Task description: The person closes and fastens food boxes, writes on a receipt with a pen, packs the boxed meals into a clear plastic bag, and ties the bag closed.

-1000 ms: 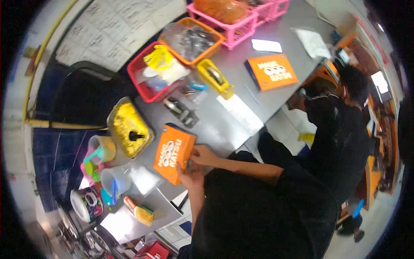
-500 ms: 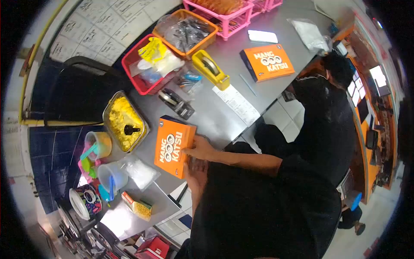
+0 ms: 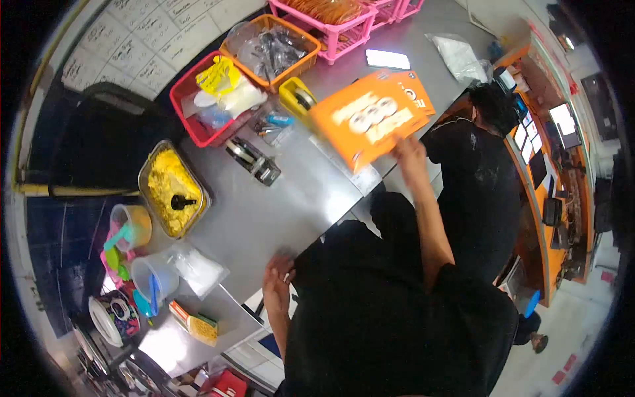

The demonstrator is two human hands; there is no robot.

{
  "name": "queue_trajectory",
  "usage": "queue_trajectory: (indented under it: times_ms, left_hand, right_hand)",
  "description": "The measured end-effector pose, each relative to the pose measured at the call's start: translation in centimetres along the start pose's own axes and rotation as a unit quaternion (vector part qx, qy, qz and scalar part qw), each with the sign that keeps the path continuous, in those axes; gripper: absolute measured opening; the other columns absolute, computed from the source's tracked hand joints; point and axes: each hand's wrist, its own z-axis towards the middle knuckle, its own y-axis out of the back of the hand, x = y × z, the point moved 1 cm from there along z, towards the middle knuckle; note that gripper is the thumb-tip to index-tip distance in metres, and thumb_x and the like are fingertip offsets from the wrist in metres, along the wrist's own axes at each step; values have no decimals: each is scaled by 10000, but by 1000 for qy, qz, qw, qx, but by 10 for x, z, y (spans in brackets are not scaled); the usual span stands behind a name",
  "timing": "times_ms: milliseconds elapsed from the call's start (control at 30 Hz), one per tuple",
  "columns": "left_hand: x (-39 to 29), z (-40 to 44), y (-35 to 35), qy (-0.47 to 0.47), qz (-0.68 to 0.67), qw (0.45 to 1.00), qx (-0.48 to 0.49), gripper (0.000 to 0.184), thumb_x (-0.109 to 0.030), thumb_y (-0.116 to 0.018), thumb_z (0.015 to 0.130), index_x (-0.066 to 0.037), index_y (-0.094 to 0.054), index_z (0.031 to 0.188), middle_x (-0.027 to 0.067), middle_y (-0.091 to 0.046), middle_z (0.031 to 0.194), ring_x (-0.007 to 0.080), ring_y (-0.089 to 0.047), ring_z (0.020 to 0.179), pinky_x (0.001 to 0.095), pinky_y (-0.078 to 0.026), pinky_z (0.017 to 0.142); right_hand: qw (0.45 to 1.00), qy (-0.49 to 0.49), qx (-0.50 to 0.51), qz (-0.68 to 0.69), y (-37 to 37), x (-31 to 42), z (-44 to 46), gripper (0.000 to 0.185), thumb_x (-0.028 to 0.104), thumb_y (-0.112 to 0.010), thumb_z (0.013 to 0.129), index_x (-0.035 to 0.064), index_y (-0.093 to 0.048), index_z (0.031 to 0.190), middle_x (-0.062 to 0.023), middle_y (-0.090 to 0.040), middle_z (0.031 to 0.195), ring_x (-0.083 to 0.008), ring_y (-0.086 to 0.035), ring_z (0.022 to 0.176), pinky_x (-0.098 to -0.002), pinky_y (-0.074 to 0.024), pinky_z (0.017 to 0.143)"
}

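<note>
My right hand (image 3: pixel 411 159) grips the near edge of an orange box (image 3: pixel 370 122) with white lettering and round pictures, slightly blurred. That box is over the table and covers part of a second orange box (image 3: pixel 418 94), a yellow tape dispenser (image 3: pixel 297 98) and a white paper strip (image 3: pixel 360 177). My left hand (image 3: pixel 278 274) is at the table's front edge, its fingers loosely bent and apart, holding nothing. Beyond it on the metal table (image 3: pixel 264 221) is a black tape dispenser (image 3: pixel 253 161).
A metal tray (image 3: pixel 206 202) of yellow food, plastic tubs (image 3: pixel 155 276), a plastic bag (image 3: pixel 198 268) and a yellow carton (image 3: pixel 202 329) are at left. Red (image 3: pixel 192 119) and orange (image 3: pixel 311 59) baskets and a phone (image 3: pixel 388 59) stand farther back. A person in black (image 3: pixel 479 192) is at right.
The orange box has moved from the table in front of me to the upper right in my right hand, over the second box. My left hand has let go and moved slightly left.
</note>
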Motion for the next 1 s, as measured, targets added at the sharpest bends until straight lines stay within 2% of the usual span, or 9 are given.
queue_trajectory:
  times_ms: [67,167,233,400,567,667,733,867,1000]
  left_hand:
    - [5,5,-5,4,-12,1000,-17,562,-309,-578,986,-2,-430,1434,183,-576,1334,303,-565,1224,446,-448,1021]
    - [9,-3,15,-2,-67,995,-76,448,-212,-498,1028,33,-439,1399,204,-586,1312,306,-603,1192,421,-509,987]
    - [14,-16,30,-58,-44,993,-96,435,-270,-552,1000,-16,-508,1350,176,-601,1304,301,-591,1193,436,-466,1017]
    - [1,-47,93,-181,-111,926,-313,284,-222,-555,1005,-31,-572,1215,132,-689,1100,235,-685,985,381,-554,849]
    - [-30,-121,221,-343,247,585,-692,207,-178,-563,984,6,-642,1034,96,-638,821,226,-613,734,354,-495,686]
    - [-58,-153,298,-231,430,411,-770,270,-173,-587,948,51,-629,1092,180,-656,846,344,-629,784,427,-504,775]
    - [-51,-165,352,-166,474,529,-684,286,-163,-578,950,72,-610,1110,201,-667,860,332,-641,806,421,-509,759]
    - [-47,-168,356,-195,299,784,-508,241,-157,-554,985,60,-582,1087,127,-673,845,154,-616,688,318,-493,585]
    - [-6,-172,313,-263,194,789,-521,194,-141,-484,1031,27,-581,1043,81,-642,836,124,-566,642,260,-467,566]
  right_hand:
    - [996,35,-60,-50,32,-10,55,220,257,-597,985,41,-637,966,13,-585,802,-125,-559,739,-303,-524,761]
    - [992,118,11,-39,77,-21,101,419,411,-555,1012,56,-601,1230,-72,-610,1149,-193,-574,1078,-363,-484,965]
    - [958,-72,279,9,210,-104,295,565,408,-608,976,96,-476,1428,-91,-569,1368,-259,-551,1232,-496,-456,1035]
    - [901,-31,164,-400,159,-77,295,579,489,-611,947,37,-584,1307,-140,-667,1213,-279,-646,1103,-440,-540,907]
    - [562,136,-126,-806,67,11,183,534,445,-511,1002,-49,-698,1080,-158,-745,864,-299,-710,897,-361,-538,853]
    - [784,276,74,-550,-4,-3,98,456,366,-555,991,-52,-679,1124,-163,-740,983,-319,-695,957,-399,-533,869]
    - [731,364,139,-561,-51,-64,60,353,200,-610,957,5,-626,1250,-159,-690,1171,-263,-676,1022,-368,-526,886]
    - [780,207,359,-470,-206,-96,-138,335,282,-686,862,57,-689,1110,-167,-720,884,-288,-696,773,-380,-538,709]
    - [736,180,480,-443,-244,-112,-225,275,242,-681,874,81,-678,1096,-133,-718,876,-314,-703,790,-412,-552,701]
